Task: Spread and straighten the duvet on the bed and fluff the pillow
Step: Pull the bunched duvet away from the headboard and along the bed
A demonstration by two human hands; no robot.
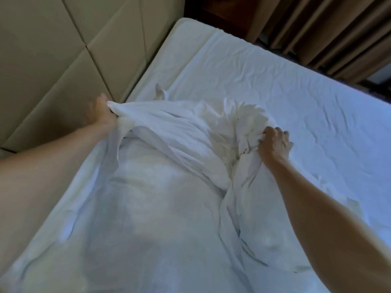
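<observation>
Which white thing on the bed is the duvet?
Start at the padded beige headboard and look down the bed. The duvet is the bunched white cloth that the left hand and right hand grip. Unlike the flat sheet beside it, it is lifted and crumpled.

The bunched white cotton duvet [169,166] lies on the near-left part of the white-sheeted bed [296,92]; a padded beige headboard [53,49] stands left, pleated brown curtains [328,28] far right, apparently beyond the bed.

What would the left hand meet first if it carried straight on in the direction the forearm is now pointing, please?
Most likely the padded headboard. The left hand, closed on a corner of the duvet, points up and away toward the beige panels just beyond it. Nothing else shows between them, though one blurred view leaves the gap unclear.
</observation>
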